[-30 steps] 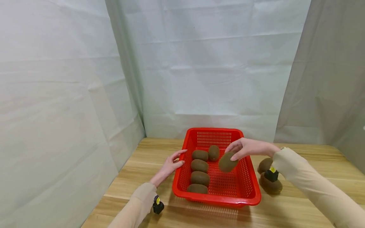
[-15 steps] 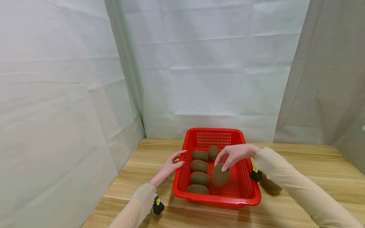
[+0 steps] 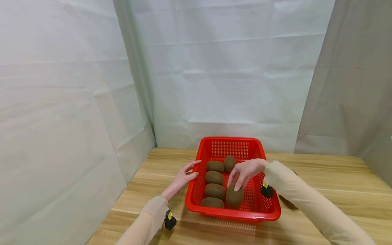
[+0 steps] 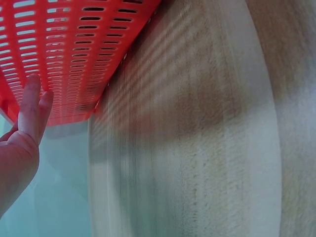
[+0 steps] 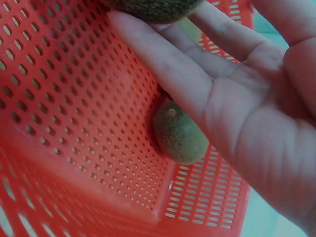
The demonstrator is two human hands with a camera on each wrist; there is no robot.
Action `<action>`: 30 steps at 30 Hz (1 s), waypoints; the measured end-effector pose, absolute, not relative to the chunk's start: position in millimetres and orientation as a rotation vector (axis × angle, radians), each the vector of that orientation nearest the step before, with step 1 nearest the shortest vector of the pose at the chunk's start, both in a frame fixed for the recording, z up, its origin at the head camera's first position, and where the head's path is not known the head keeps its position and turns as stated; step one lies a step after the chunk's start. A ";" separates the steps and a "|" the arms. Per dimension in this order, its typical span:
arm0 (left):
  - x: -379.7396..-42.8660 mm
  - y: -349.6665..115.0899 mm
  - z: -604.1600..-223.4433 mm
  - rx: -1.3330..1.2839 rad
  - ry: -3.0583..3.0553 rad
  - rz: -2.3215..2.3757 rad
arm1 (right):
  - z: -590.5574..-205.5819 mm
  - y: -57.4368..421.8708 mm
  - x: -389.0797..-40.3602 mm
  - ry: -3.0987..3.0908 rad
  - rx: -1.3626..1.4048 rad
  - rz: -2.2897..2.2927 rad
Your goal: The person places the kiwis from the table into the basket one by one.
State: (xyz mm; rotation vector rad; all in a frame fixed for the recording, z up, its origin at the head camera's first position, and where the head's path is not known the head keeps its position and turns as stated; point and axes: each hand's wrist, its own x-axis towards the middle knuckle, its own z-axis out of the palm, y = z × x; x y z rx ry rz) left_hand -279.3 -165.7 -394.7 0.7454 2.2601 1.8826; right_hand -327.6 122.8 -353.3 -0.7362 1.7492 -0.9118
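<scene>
Pale sheeting (image 3: 226, 75) fills the upper part of the frame and its left and right sides, behind a wood-grain desk (image 3: 151, 173) that crosses the bottom. At lower centre a red slotted basket (image 3: 237, 214) stands on the desk, in the same place as a second ago. At its left side the left hand (image 3: 182, 178) is unchanged, its fingers extended and resting against the rim. The right hand (image 3: 246, 170) is what moves: it now sits lower and further left than a second ago, grasping a kiwi (image 3: 234, 197) between thumb and fingers. That kiwi is now down inside the basket, near its bottom edge in the frame and just right of the row of four kiwis (image 3: 215, 186); whether it touches the floor is hidden. As I judge it, carrying has given way to placing, with the fruit not yet let go. A lone kiwi (image 3: 230, 163) stands lengthwise near the row's upper end, apart from the held one. At right, the sleeve now covers most of the fruit on the desk, leaving a loose kiwi (image 3: 288, 203) partly visible.
</scene>
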 end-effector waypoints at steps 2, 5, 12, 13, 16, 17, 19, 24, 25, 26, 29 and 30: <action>-278.9 -165.5 -394.3 0.745 2.267 1.878 | -355.8 120.6 -328.0 1.725 -0.725 -0.893; -278.1 -165.1 -394.1 0.740 2.283 1.866 | -359.2 118.4 -328.0 1.690 -0.707 -0.878; -278.8 -164.8 -394.8 0.733 2.280 1.881 | -364.8 116.7 -329.8 1.655 -0.676 -0.883; -278.9 -164.9 -394.6 0.733 2.278 1.883 | -365.4 116.6 -330.0 1.651 -0.676 -0.884; -279.0 -165.2 -393.7 0.725 2.275 1.878 | -367.9 116.3 -330.8 1.640 -0.676 -0.883; -279.1 -165.3 -393.5 0.721 2.272 1.879 | -368.9 115.9 -330.7 1.633 -0.673 -0.883; -279.1 -165.2 -393.4 0.721 2.278 1.877 | -370.9 115.2 -330.1 1.626 -0.670 -0.885; -278.6 -164.2 -393.1 0.723 2.268 1.890 | -375.6 111.8 -328.6 1.627 -0.646 -0.875; -278.6 -164.2 -393.5 0.722 2.260 1.895 | -376.2 111.0 -328.5 1.629 -0.642 -0.872; -278.4 -164.4 -393.5 0.715 2.251 1.896 | -376.8 110.3 -328.5 1.632 -0.638 -0.869; -278.3 -165.0 -393.6 0.710 2.241 1.899 | -377.3 108.8 -328.4 1.631 -0.629 -0.875; -278.6 -165.1 -393.6 0.713 2.242 1.900 | -377.4 108.7 -328.5 1.633 -0.629 -0.880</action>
